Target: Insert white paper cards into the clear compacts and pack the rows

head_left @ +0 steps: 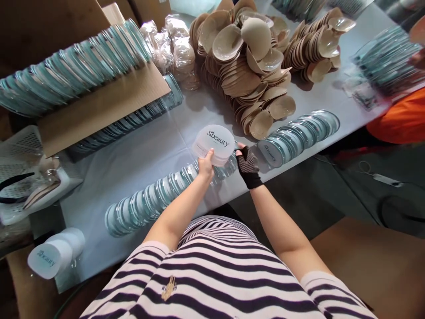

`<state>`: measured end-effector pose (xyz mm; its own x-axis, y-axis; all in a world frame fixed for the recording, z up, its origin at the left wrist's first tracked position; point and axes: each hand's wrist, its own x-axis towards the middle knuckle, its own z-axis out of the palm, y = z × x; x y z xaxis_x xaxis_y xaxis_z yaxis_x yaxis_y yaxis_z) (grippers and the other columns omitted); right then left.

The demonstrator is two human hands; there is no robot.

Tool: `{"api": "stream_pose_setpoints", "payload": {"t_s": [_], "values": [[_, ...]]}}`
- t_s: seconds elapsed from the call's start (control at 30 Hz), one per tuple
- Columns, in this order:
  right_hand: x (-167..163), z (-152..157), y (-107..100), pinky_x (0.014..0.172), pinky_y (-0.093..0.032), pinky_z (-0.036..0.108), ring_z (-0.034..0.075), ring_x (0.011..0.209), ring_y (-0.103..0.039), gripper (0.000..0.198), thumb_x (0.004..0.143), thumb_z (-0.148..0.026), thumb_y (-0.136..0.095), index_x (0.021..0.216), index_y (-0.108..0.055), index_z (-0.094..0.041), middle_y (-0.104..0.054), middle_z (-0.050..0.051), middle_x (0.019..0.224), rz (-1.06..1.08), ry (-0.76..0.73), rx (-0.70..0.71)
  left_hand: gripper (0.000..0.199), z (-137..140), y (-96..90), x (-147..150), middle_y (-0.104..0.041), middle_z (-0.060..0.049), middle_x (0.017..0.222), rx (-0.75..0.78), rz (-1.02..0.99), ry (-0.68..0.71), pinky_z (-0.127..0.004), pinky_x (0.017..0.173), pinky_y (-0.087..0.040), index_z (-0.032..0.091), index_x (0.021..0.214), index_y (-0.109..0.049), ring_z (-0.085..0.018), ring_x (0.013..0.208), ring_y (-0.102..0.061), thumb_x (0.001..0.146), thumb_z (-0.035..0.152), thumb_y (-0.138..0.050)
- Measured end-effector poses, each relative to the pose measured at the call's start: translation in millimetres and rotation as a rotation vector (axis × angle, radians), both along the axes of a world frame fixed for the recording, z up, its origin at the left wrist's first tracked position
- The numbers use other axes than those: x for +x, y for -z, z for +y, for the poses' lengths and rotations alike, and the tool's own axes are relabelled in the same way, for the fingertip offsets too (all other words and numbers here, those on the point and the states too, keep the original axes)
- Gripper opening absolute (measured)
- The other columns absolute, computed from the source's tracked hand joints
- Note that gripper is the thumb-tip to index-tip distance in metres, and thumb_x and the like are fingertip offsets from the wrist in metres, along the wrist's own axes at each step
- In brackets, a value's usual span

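My left hand (206, 166) grips a small stack of white rounded cards (214, 138), its thumb on the front face, where the top card reads "beauty". Close against the stack's right edge is my right hand (246, 160), in a dark fingerless glove with its fingertips bent together; what they pinch is hidden. Below and left of the hands, a long row of clear round plastic cases (149, 201) leans along the table edge. Another row of clear cases (299, 135) lies to the right, its nearest one showing the same printing.
Beige moulded cups (242, 84) are heaped at the back, beside plastic-wrapped bundles (181, 53). Cases line a cardboard box (109, 106) at the left. More white cards (46, 261) stand at the table's left corner. Another person's orange garment (403, 117) shows at right.
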<state>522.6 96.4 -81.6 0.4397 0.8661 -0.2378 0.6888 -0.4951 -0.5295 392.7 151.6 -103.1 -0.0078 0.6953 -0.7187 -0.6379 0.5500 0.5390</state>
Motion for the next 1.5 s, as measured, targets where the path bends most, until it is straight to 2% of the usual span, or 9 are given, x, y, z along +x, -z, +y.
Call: {"api": "stream_pose_setpoints", "payload": {"t_s": [0.2,0.3,0.4,0.5,0.73,0.93,1.07,1.23,1.5], "values": [[-36.4,8.9,-23.8,0.118,-0.032,0.048,0.028,0.143,-0.038,0.059,0.092,-0.038,-0.046,0.145,-0.047,-0.015,-0.047,0.015,0.151,-0.078,-0.149,0.182,0.025,-20.1,-2.2,-33.6,-0.077,-0.005,0.104,0.07,0.054,0.033,-0.038,0.101,-0.053,0.018,0.102,-0.074,-0.022,0.107,-0.071,0.078,0.011,-0.075],[-60.3,-1.5,-28.3,0.106,-0.045,0.045,0.029,0.125,-0.056,0.045,0.093,-0.038,-0.044,0.129,-0.061,-0.018,-0.063,0.016,0.131,-0.069,-0.17,0.128,0.025,-25.8,1.5,-44.7,-0.077,-0.006,0.103,0.031,0.037,0.049,-0.039,0.101,-0.054,0.018,0.1,-0.074,-0.024,0.109,-0.07,0.076,0.012,-0.076],[-59.6,-17.1,-30.6,0.087,-0.054,0.04,0.028,0.098,-0.067,0.043,0.095,-0.04,-0.037,0.117,-0.065,-0.015,-0.072,0.016,0.106,-0.07,0.036,0.029,0.023,-22.6,0.8,-52.1,-0.077,-0.007,0.104,0.019,-0.021,0.049,-0.039,0.102,-0.053,0.017,0.099,-0.074,-0.024,0.11,-0.07,0.077,0.009,-0.074],[-43.0,-52.3,-39.6,0.079,-0.052,0.038,0.03,0.092,-0.068,0.049,0.096,-0.045,-0.034,0.117,-0.065,-0.013,-0.073,0.018,0.1,-0.242,0.148,-0.015,0.022,-8.8,0.4,-58.1,-0.076,-0.008,0.109,-0.022,-0.021,-0.065,-0.037,0.102,-0.054,0.015,0.101,-0.072,-0.023,0.115,-0.068,0.081,0.007,-0.069],[-52.5,-148.5,-47.0,0.072,-0.045,0.029,0.025,0.085,-0.07,0.042,0.098,-0.036,-0.034,0.112,-0.07,-0.019,-0.076,0.013,0.095,-0.291,-0.304,-0.373,0.042,9.6,15.9,-66.0,-0.066,-0.011,0.133,-0.178,-0.067,-0.171,-0.042,0.103,-0.054,0.016,0.127,-0.062,-0.025,0.127,-0.061,0.086,0.006,-0.064],[-79.1,-97.4,-19.6,0.071,-0.042,0.028,0.024,0.092,-0.07,0.041,0.102,-0.033,-0.03,0.124,-0.06,-0.017,-0.075,0.014,0.1,-0.288,-0.394,-0.595,0.042,2.4,22.6,-63.1,-0.071,-0.012,0.124,-0.107,-0.051,-0.152,-0.039,0.102,-0.054,0.013,0.124,-0.064,-0.024,0.121,-0.065,0.084,0.003,-0.066],[-78.7,-64.4,-20.1,0.073,-0.044,0.031,0.027,0.093,-0.071,0.044,0.1,-0.047,-0.039,0.13,-0.052,-0.017,-0.074,0.015,0.101,-0.222,-0.37,-0.735,0.042,1.6,21.5,-61.2,-0.075,-0.011,0.114,-0.103,-0.038,-0.16,-0.038,0.102,-0.054,0.013,0.124,-0.064,-0.022,0.116,-0.067,0.084,0.002,-0.065],[-75.9,-61.8,-18.1,0.07,-0.043,0.029,0.023,0.089,-0.072,0.031,0.102,-0.037,-0.035,0.119,-0.056,-0.021,-0.074,0.01,0.101,-0.224,-0.348,-0.656,0.037,1.1,21.7,-60.7,-0.076,-0.011,0.108,-0.128,-0.034,-0.153,-0.039,0.101,-0.054,0.012,0.12,-0.066,-0.022,0.113,-0.069,0.084,0.002,-0.065],[-84.8,-58.1,26.6,0.082,-0.045,0.032,0.025,0.102,-0.067,0.031,0.1,-0.032,-0.039,0.119,-0.06,-0.02,-0.072,0.014,0.11,-0.054,-0.223,-0.567,0.037,0.7,22.0,-62.8,-0.076,-0.01,0.11,-0.121,-0.037,-0.147,-0.038,0.102,-0.054,0.013,0.118,-0.068,-0.022,0.113,-0.069,0.082,0.004,-0.07]]}}
